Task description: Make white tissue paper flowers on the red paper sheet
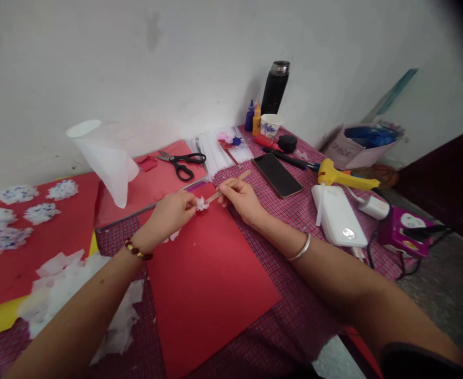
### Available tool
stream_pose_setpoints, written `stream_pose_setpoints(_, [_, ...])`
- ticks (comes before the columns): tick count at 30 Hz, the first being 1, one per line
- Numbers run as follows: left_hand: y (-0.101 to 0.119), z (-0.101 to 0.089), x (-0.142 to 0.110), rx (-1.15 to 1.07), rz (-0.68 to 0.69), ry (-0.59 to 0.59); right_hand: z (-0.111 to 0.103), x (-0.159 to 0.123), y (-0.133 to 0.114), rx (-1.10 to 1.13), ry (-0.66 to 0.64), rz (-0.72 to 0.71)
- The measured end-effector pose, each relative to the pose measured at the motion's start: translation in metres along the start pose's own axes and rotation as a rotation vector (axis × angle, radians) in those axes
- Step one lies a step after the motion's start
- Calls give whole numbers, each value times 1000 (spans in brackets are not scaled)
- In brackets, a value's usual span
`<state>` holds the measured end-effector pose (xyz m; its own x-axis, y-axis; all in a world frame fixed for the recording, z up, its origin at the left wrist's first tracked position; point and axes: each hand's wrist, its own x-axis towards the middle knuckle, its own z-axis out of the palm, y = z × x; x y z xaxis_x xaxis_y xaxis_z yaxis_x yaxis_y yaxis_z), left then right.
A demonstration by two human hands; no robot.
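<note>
My left hand [178, 213] pinches a small white tissue-paper flower [202, 203] near the far end of a red paper sheet [215, 273]. In my right hand [241, 200] a flat wooden stick [231, 186] is gripped, its lower end touching or very close to the flower. A bit of red shows just below the flower; what it is I cannot make out. Left of the sheet lies a pile of cut white tissue paper [68, 287], partly hidden by my left forearm. Several finished-looking white flowers with blue specks [42, 212] rest on another red sheet [58, 258].
Black-handled scissors [184, 164] lie beyond my hands. A phone [278, 175], a white power bank [339, 216] and a yellow glue gun [345, 176] are on the right. Paint bottles [257, 121], a paper cup [271, 125] and a black flask [275, 88] stand by the wall.
</note>
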<state>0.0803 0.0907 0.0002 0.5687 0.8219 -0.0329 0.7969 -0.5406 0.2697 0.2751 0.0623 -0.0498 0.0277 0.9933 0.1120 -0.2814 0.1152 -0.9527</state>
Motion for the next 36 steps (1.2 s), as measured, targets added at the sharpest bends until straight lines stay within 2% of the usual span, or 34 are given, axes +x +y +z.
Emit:
stream_pose_setpoints(4, [-15,8,13,-117,-71,12,2,-2,1,-87,-53,-40])
stream_pose_setpoints(10, [-34,17,25,-396,-95,-82,7,-5,4,-290,-182,-150])
stream_pose_setpoints(16, [-26,3,23,-446,-135,-159,11,-8,4,-475,-201,-194])
stream_pose_setpoints(22, [-25,1,20,-385,-100,-137,12,-6,5,-529,-204,-212])
stream_pose_setpoints(27, [-23,-1,20,-412,-101,-156,13,-6,6,-490,-208,-203])
stream_pose_setpoints(30, [-22,-10,14,-493,-115,-184,12,-6,4,-366,-108,-175])
stream_pose_setpoints(33, [-28,-25,-3,-495,-175,-142,9,-5,3,-169,18,-82])
stream_pose_setpoints(36, [-41,-43,-34,-431,-225,-49,6,-5,3,-58,56,15])
